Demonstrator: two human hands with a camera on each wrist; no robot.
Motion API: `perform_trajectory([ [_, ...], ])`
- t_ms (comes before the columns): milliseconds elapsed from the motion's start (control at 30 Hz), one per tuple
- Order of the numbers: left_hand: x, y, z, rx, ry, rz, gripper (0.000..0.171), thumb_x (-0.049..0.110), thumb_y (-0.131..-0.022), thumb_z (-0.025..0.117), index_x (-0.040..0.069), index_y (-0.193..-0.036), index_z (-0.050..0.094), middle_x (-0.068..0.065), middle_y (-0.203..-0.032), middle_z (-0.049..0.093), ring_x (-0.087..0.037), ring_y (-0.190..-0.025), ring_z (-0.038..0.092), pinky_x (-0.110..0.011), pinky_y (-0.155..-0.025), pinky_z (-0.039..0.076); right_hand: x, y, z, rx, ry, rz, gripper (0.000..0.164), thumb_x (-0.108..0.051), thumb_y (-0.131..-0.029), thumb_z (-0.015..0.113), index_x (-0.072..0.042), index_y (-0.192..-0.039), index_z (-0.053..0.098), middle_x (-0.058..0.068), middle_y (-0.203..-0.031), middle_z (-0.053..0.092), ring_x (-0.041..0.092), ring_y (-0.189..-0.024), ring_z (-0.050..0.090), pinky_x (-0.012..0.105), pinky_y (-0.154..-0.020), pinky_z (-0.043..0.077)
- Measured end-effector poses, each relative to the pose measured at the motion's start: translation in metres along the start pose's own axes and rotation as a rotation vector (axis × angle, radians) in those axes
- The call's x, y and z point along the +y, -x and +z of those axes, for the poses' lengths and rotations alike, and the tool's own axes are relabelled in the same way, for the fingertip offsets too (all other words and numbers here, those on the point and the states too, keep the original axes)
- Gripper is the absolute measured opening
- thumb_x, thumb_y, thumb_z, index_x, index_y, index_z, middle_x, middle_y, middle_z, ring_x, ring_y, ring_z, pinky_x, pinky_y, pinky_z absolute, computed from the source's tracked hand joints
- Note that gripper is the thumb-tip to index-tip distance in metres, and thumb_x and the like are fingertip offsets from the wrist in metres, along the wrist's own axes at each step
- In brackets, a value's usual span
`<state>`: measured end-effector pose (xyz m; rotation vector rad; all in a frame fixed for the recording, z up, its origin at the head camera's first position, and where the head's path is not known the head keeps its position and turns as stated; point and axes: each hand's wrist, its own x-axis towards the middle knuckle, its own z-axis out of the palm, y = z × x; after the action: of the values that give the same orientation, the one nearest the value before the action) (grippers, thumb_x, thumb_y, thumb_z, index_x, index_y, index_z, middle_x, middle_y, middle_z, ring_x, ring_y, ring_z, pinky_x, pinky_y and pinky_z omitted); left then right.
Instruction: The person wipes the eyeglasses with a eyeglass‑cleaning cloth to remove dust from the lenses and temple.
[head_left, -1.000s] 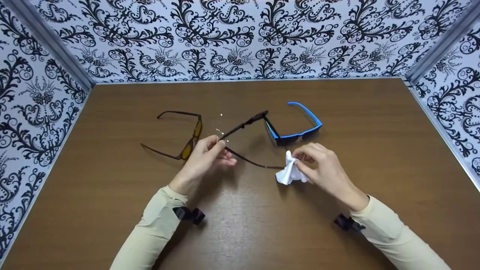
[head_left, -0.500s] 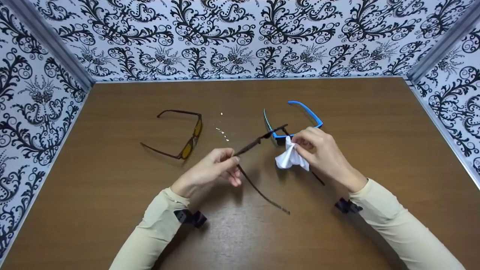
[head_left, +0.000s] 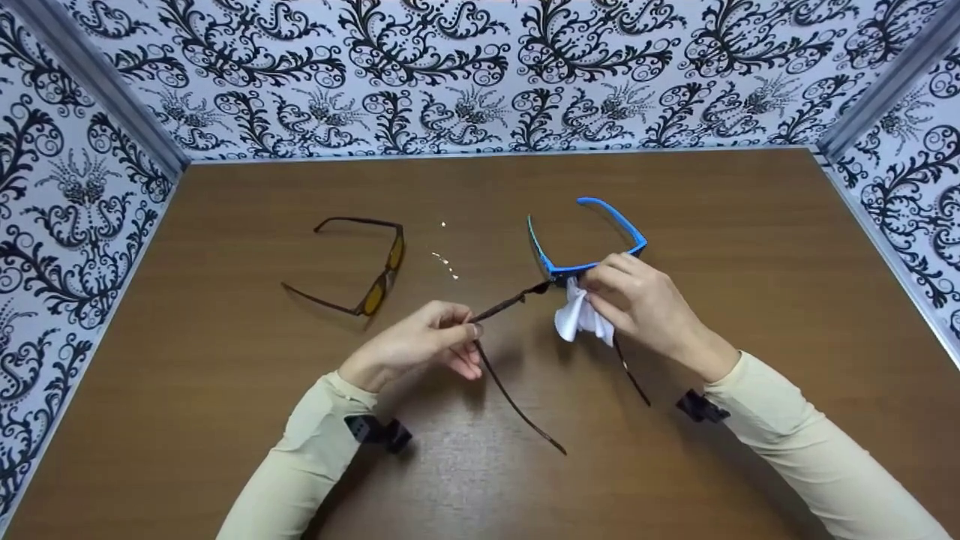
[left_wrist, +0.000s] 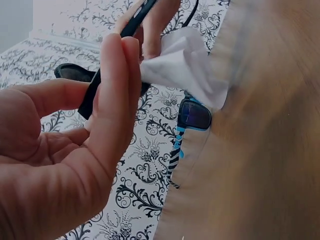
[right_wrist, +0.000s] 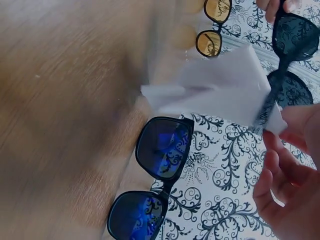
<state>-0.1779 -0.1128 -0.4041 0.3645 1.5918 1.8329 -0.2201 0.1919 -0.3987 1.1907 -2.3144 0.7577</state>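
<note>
My left hand (head_left: 420,341) pinches one end of a pair of dark-framed sunglasses (head_left: 514,302), held above the table with both temples unfolded. Their dark lenses (right_wrist: 295,37) show in the right wrist view. A white cloth (head_left: 576,315) is pinched in my right hand (head_left: 645,304), folded against the temple near the far end of the frame. That temple's tip sticks out below the right hand. Just behind lie blue-and-black sunglasses (head_left: 581,268), partly hidden by the right hand; their bluish lenses (right_wrist: 162,145) show clearly from the right wrist.
Brown sunglasses with amber lenses (head_left: 373,296) lie unfolded on the left of the wooden table (head_left: 225,420). Small shiny flecks (head_left: 445,262) are between the two resting pairs. Patterned panels (head_left: 480,82) wall the table at the back and sides.
My left hand has shifted right and nearer, swinging the dark sunglasses' temples toward me. The right hand and cloth have moved slightly away, from near a temple tip to the far end of the frame.
</note>
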Motion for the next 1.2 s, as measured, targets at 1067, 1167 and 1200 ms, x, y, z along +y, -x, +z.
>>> perform_trajectory([
  [1067, 0.006, 0.002, -0.010, 0.042, 0.008, 0.005, 0.014, -0.001, -0.095, 0.044, -0.002, -0.084, 0.053, -0.013, -0.073, 0.062, -0.021, -0.064, 0.067, -0.033, -0.067, 0.057, -0.030, 0.016, -0.031, -0.313, -0.077, -0.301, 0.014, -0.005, -0.083, 0.068, -0.013, -0.094, 0.066, -0.003, -0.087, 0.054, 0.012, -0.071, 0.051, 0.028, -0.060, 0.045],
  [1167, 0.007, 0.003, -0.009, -0.005, -0.006, -0.009, 0.014, -0.001, -0.096, 0.044, -0.002, -0.086, 0.053, -0.013, -0.073, 0.062, -0.021, -0.064, 0.067, -0.033, -0.067, 0.057, -0.027, 0.011, -0.027, -0.249, 0.076, -0.319, 0.008, -0.011, -0.094, 0.057, -0.010, -0.089, 0.063, 0.000, -0.080, 0.048, 0.014, -0.061, 0.043, 0.029, -0.052, 0.040],
  [1200, 0.007, 0.004, -0.008, -0.021, -0.011, -0.014, 0.013, -0.001, -0.096, 0.044, -0.002, -0.086, 0.053, -0.013, -0.074, 0.062, -0.021, -0.064, 0.067, -0.033, -0.066, 0.057, -0.025, 0.010, -0.025, -0.226, 0.123, -0.332, 0.013, -0.012, -0.096, 0.052, -0.009, -0.087, 0.061, 0.000, -0.078, 0.046, 0.014, -0.059, 0.040, 0.029, -0.050, 0.038],
])
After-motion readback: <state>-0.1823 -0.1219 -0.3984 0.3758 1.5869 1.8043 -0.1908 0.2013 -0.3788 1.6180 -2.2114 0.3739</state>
